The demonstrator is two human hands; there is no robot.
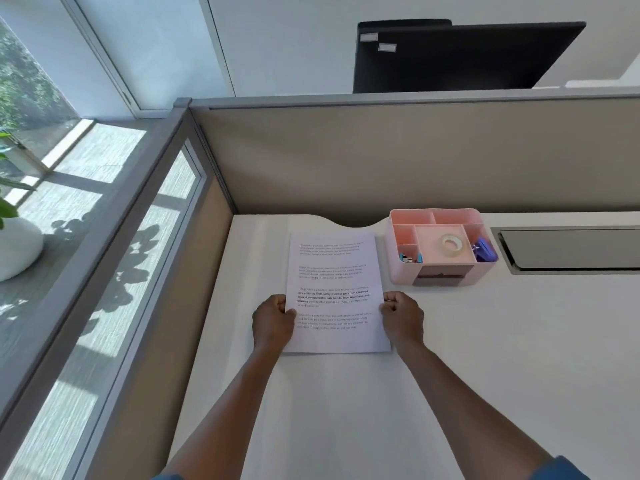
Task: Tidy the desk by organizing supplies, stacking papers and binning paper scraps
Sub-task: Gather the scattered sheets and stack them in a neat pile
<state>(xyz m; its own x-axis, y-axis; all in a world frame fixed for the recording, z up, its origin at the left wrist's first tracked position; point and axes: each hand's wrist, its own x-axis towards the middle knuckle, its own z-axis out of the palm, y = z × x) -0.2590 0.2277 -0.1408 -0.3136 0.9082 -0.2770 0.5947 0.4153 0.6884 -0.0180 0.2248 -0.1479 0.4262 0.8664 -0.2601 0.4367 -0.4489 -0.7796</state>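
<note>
Head view: paper stack (334, 282) text blurred; organizer (440, 245) bits unclear.

Bare worktop (485, 358) runs along the near edge and toward the right edge. The printed papers (334, 292) occupy the middle, well short of the rear edge. A pink organizer (440, 247) stands just beside them nearer the rear edge, with a narrow gap between. A recessed cable tray (568, 251) interrupts the rear right. Partition panels (381, 157) close off the rear and left edges.

Black monitor (450, 60), potted plant (14, 237)
</note>
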